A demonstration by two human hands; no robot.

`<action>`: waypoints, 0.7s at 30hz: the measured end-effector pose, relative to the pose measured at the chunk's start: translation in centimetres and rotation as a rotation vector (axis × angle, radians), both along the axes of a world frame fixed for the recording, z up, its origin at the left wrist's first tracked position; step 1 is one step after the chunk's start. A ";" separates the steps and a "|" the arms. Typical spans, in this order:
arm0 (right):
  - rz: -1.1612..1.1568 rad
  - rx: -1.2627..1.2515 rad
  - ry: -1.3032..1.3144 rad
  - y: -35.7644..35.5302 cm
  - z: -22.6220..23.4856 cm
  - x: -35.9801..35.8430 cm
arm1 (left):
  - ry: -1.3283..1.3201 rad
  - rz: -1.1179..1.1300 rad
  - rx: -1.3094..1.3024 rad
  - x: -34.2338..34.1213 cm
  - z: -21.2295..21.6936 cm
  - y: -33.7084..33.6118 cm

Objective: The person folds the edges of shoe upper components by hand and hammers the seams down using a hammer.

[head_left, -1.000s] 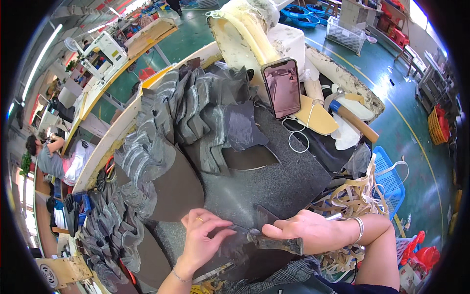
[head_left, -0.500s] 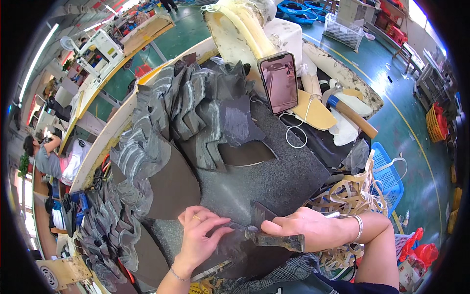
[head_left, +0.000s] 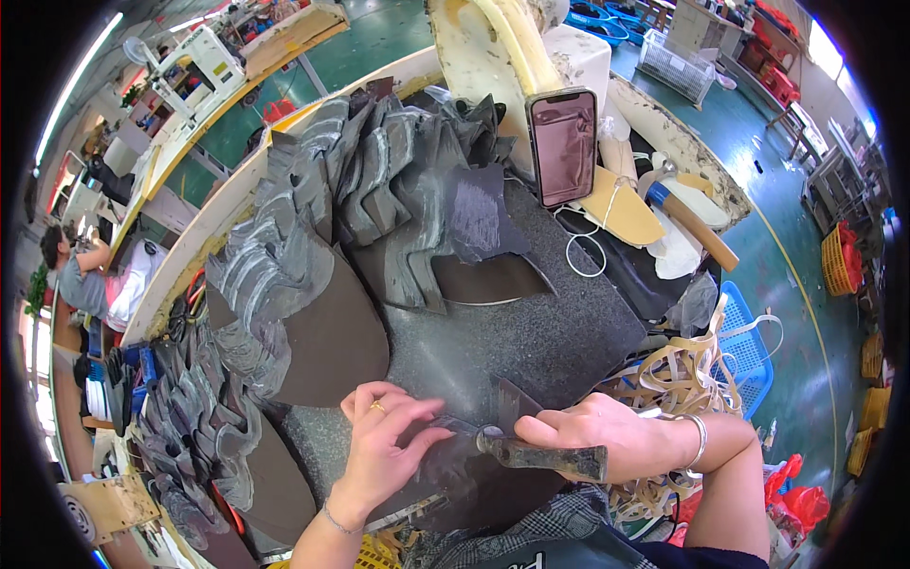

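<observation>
My right hand is closed round a hammer, and its dark, worn head lies low over a dark brown sheet piece, which looks like leather. The rounded striking face is close to the piece's upper edge. At that same edge, the thumb and fingers of my left hand are bent together and pinch the piece; the fingertips are partly hidden. A dark flap stands up just beyond the hammer. Beneath lies a grey speckled slab.
Overlapping stacks of dark cut pieces cover the left. A phone stands upright at the back, near a wooden-handled hammer. Beige straps and a blue basket are at the right. A person sits far left.
The view has shifted slightly. My left thumb and fingers have moved in closer at the piece's edge. The hammer stays low, in my right hand.
</observation>
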State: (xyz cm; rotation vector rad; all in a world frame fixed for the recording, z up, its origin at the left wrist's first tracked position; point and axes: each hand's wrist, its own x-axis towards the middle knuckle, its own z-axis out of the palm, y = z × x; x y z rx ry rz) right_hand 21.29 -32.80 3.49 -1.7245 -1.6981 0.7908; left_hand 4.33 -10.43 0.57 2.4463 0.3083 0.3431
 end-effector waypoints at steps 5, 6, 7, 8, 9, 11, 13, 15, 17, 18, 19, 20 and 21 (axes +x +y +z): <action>0.014 -0.031 0.033 0.1 -0.2 0.3 | -0.080 -0.052 0.068 -0.2 -0.5 0.4; 0.014 -0.036 0.052 0.1 -0.2 0.3 | -0.082 -0.050 0.065 -0.1 -0.5 0.3; 0.013 -0.040 0.051 0.0 -0.2 0.3 | -0.091 -0.047 0.089 0.0 -0.3 0.2; 0.013 -0.037 0.051 -0.1 0.0 0.3 | -0.101 -0.045 0.114 0.0 -0.2 0.1; 0.012 -0.034 0.051 -0.2 0.1 0.2 | -0.105 -0.046 0.110 0.1 -0.2 0.1; 0.018 -0.034 0.055 0.0 0.0 0.2 | -0.096 -0.044 0.101 -0.1 -0.5 0.1; 0.025 -0.032 0.057 0.1 0.2 0.1 | -0.093 -0.040 0.104 -0.2 -0.4 0.1; 0.020 -0.094 0.021 0.3 0.9 -0.3 | -0.087 -0.033 0.108 -0.4 0.0 0.0; 0.040 -0.107 0.014 0.7 1.0 -0.3 | -0.082 -0.039 0.153 -0.8 0.0 0.3; 0.043 -0.125 0.005 0.8 0.9 -0.3 | -0.071 -0.030 0.139 -0.7 -0.1 0.5; 0.054 -0.141 0.018 0.8 0.9 -0.1 | -0.082 -0.065 0.161 -0.5 -0.3 0.9; 0.045 -0.122 0.008 0.7 0.9 0.3 | -0.091 -0.099 0.182 -0.1 -0.6 1.4; 0.057 -0.103 0.018 0.8 0.8 0.4 | -0.088 -0.113 0.181 -0.2 -0.5 1.5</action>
